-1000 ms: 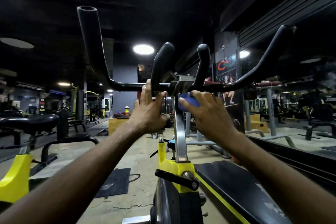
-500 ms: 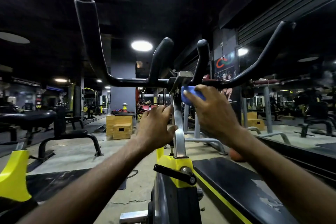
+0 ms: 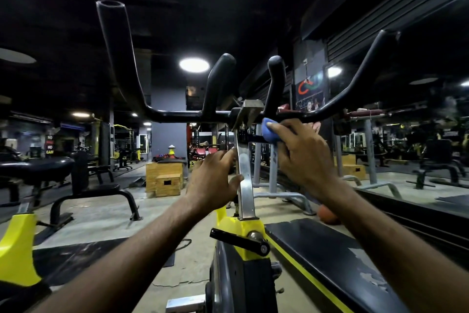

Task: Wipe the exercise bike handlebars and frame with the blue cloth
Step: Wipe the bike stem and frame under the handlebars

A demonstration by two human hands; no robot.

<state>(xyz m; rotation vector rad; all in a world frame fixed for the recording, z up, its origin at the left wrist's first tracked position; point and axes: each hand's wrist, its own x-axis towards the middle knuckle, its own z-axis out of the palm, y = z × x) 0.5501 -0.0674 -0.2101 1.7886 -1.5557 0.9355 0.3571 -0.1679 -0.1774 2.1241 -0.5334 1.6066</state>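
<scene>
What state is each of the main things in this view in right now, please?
blue cloth: bunched, pressed under the handlebar by the stem.
right hand: closed on the cloth.
left hand: gripping the steel stem post.
steel stem post: upright, seated in the yellow frame.
black adjustment lever: angled down to the right.

Most of the blue cloth is hiding under the right hand. The left hand is covering part of the steel post, its fingertips hidden behind it. The mirrored machines at far right are blurring together.
</scene>
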